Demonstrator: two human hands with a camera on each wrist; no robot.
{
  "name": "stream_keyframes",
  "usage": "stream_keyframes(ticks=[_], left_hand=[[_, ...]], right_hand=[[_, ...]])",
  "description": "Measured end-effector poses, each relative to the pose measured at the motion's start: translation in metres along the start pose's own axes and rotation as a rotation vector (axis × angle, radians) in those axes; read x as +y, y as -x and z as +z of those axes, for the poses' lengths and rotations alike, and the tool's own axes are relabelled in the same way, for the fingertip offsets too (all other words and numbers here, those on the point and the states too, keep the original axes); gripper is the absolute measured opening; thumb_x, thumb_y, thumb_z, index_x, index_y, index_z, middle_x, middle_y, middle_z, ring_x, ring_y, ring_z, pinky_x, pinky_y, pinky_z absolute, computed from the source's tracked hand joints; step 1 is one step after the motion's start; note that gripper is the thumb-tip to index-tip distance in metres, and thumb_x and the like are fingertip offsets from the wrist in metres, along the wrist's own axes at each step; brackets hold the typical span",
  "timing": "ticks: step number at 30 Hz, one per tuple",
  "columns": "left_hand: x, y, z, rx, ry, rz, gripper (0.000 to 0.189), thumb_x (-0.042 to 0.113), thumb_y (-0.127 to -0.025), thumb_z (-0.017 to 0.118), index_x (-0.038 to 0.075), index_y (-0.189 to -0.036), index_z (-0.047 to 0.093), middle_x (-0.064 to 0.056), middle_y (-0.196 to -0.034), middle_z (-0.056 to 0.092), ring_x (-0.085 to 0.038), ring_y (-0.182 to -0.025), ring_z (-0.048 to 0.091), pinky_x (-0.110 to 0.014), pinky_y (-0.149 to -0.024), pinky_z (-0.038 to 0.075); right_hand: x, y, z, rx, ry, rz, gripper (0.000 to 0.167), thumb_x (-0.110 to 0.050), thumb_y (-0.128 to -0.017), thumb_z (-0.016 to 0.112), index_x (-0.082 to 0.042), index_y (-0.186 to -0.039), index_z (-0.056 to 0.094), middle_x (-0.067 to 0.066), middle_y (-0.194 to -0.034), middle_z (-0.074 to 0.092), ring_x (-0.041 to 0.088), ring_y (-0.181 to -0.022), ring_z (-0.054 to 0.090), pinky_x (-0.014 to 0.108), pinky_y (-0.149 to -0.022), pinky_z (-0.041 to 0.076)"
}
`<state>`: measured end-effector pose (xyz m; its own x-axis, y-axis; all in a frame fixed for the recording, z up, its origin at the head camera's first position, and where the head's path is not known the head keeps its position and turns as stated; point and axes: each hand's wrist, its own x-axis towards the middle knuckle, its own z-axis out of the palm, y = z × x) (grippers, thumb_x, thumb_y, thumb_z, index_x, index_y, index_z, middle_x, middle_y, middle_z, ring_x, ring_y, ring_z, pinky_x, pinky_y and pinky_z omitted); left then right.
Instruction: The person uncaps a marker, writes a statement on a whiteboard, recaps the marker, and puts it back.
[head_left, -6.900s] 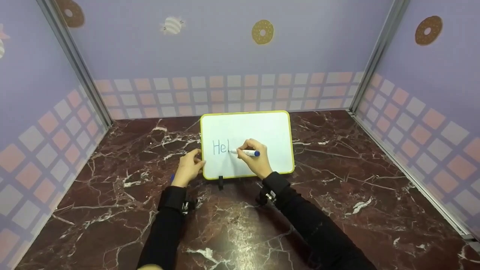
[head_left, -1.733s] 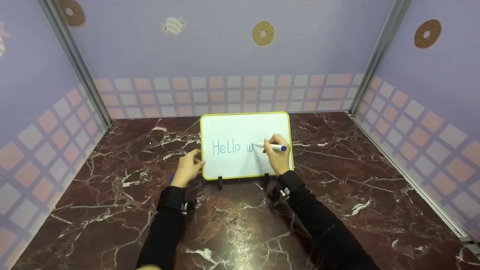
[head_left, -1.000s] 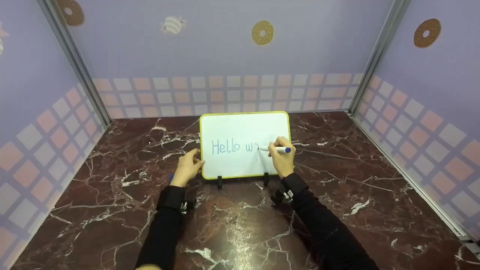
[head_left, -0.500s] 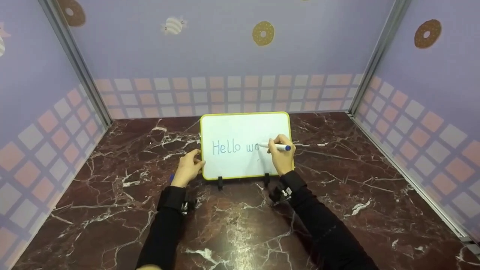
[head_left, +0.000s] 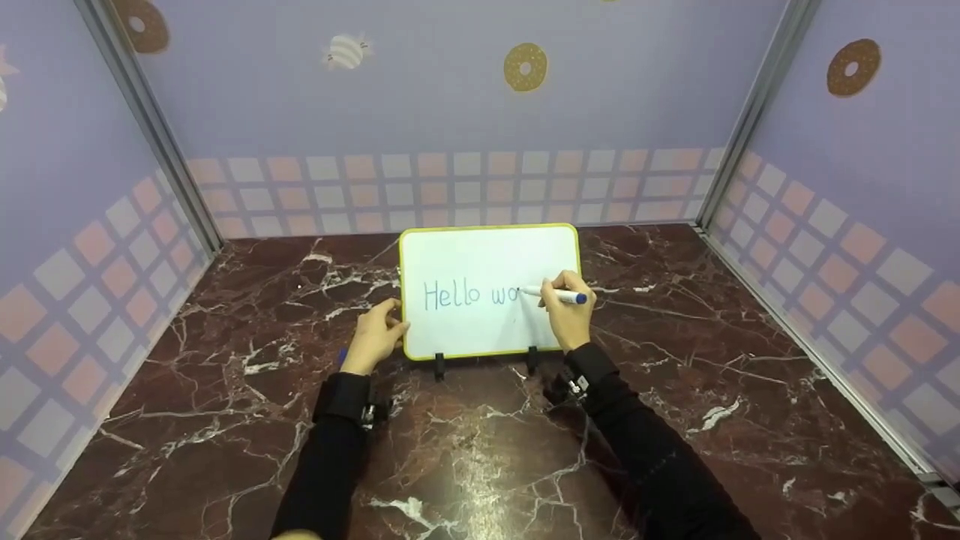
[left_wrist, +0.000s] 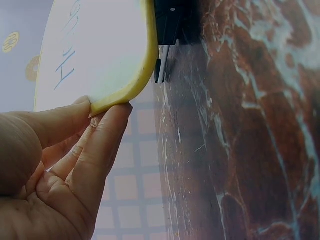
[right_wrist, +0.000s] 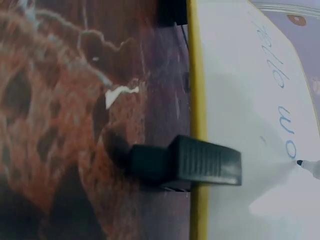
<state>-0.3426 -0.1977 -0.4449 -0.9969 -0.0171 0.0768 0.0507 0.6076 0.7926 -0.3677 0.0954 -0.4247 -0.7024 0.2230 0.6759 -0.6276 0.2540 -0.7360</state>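
Note:
A small whiteboard with a yellow frame leans upright on the table, bearing the blue handwriting "Hello wo". My left hand pinches its lower left edge; the left wrist view shows the thumb on the front of the board and fingers behind the rim. In my right hand is a white marker with a blue end, gripped between thumb and fingers. Its dark tip meets the board just right of the "o", as the marker in the right wrist view shows. That hand itself is outside the right wrist view.
Black stand feet hold the board's lower edge; one foot looms large in the right wrist view. A blue object is mostly hidden behind the left wrist. Patterned walls enclose the dark marbled table on three sides.
The writing has grown from "Hel" to "Hello wo". My right hand has moved rightward across the board with the marker. My left hand has kept its place on the edge.

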Motion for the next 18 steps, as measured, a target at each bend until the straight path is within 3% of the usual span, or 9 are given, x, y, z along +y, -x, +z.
stream_keyframes(ticks=[8,18], left_hand=[[0.001,-0.0006,0.0002,0.011,0.002,0.002,0.039,0.006,-0.099,0.058,0.0,-0.138,0.051,-0.027,-0.111,0.068,-0.036,-0.098,0.069,-0.04,-0.082,0.062],[0.0006,0.0006,0.0004,0.005,0.013,0.001,0.039,0.005,-0.1,0.057,0.0,-0.138,0.05,-0.027,-0.111,0.067,-0.036,-0.097,0.069,-0.04,-0.082,0.062]], right_hand=[[-0.0035,0.0006,-0.0027,0.015,0.023,-0.005,0.027,0.014,-0.086,0.058,0.013,-0.062,0.046,0.027,-0.061,0.059,0.046,-0.052,0.057,0.015,-0.049,0.031],[-0.0036,0.0014,-0.0077,-0.002,0.035,0.016,0.027,0.016,-0.083,0.058,0.013,-0.06,0.043,0.026,-0.057,0.059,0.029,-0.046,0.056,0.015,-0.045,0.029]])
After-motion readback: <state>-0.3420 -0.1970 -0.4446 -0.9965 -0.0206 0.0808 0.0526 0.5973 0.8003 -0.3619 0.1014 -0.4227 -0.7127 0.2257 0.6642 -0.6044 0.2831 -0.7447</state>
